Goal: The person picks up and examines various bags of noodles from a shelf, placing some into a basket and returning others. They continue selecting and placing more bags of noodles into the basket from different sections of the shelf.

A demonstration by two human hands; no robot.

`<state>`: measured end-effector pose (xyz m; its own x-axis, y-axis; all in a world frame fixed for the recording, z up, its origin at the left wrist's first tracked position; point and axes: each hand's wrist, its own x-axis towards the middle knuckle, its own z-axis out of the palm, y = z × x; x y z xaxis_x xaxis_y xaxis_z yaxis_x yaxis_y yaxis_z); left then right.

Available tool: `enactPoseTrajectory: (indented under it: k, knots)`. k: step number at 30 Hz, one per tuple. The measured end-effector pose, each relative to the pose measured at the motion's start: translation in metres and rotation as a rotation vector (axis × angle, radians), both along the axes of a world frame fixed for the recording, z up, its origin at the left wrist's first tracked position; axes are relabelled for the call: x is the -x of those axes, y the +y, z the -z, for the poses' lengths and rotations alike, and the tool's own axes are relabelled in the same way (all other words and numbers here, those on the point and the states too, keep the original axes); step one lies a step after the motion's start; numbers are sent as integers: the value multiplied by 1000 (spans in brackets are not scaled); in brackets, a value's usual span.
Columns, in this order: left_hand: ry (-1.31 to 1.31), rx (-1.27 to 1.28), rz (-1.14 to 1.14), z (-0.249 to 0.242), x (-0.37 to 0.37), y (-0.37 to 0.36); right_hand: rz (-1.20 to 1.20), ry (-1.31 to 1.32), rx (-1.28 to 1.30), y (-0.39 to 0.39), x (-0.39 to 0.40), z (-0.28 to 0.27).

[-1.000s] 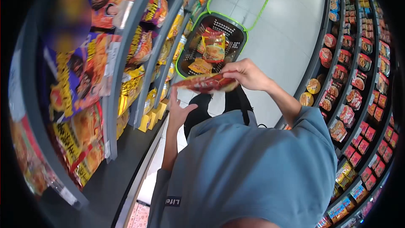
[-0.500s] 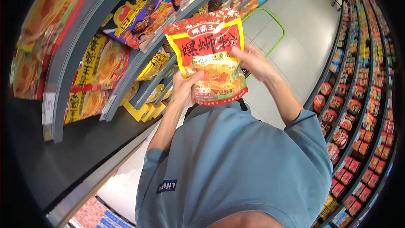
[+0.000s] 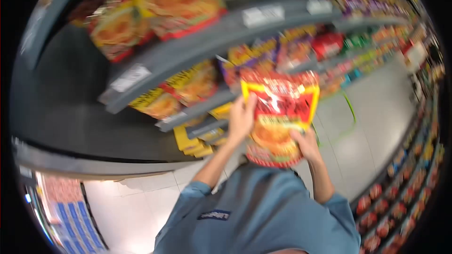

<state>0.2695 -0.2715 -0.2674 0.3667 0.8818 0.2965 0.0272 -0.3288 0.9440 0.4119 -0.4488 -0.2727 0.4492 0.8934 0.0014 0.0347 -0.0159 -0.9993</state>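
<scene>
Head view, frame motion-blurred, fine print unreadable. Both hands are raised in front of the chest and hold one red and yellow noodle packet (image 3: 278, 117) upright, its printed face toward the camera. The left hand (image 3: 241, 118) has its grip closed on the packet's left edge, about mid-height, fingers wrapped round the edge with the thumb side toward the camera. The right hand (image 3: 306, 145) supports the lower right part of the packet, thumb pressed on the front face, remaining fingers hidden behind the bag; its grip is closed on the packet as well. The packet sits between the two hands, above the grey-blue shirt (image 3: 263, 211) and in front of the shelving. Top of the packet is red with a yellow border, the lower half shows a picture of a noodle dish, and the bottom edge is red. Behind and to the left runs a grey shelf (image 3: 207, 49) with white price tags (image 3: 128, 77) on its front edge; above it lie orange and yellow bags (image 3: 174, 0). A lower shelf just behind the left hand carries yellow packets (image 3: 188, 87). Purple, red and green packs (image 3: 325, 44) line the shelves further right. A thin green basket handle (image 3: 349, 108) shows against the pale floor (image 3: 376, 108) right of the packet. Cup-style goods (image 3: 395, 202) fill the opposite shelving at lower right.
</scene>
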Motion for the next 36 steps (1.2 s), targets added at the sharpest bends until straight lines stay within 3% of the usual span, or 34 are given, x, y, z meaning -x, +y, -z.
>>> enactPoseTrajectory:
  k: [2, 4, 7, 10, 14, 17, 21, 24, 30, 33, 36]
  knots:
    - [-2, 136, 8, -24, 7, -6, -4, 179, 5, -3, 3, 3]
    - [34, 91, -6, -37, 17, -2, -68, 324, -7, -2, 0, 7]
    - [-296, 223, 144, -59, 30, -6, -140, 462, -123, 9, 8, 2]
    - [-463, 270, 137, -84, 42, 0, -212, 512, -197, 29, 21, -21]
    - [-490, 167, 59, -126, 79, 2, -322, 444, -221, 53, 30, -61]
    - [-366, 43, 4, -126, 129, 1, -380, 374, -230, 76, 38, -93]
    - [-396, 9, 151, -154, 170, -22, -481, 306, -242, 112, 66, -154]
    - [-207, -81, -9, -184, 191, -25, -608, 355, -204, 145, 94, -195]
    - [-311, -55, -141, -252, 220, 41, -681, 315, -309, 221, 144, -260]
    - [-119, -70, -159, -258, 254, 100, -686, 273, -309, 255, 159, -278]
    - [-103, -53, -111, -270, 264, 133, -658, 235, -316, 288, 170, -282]
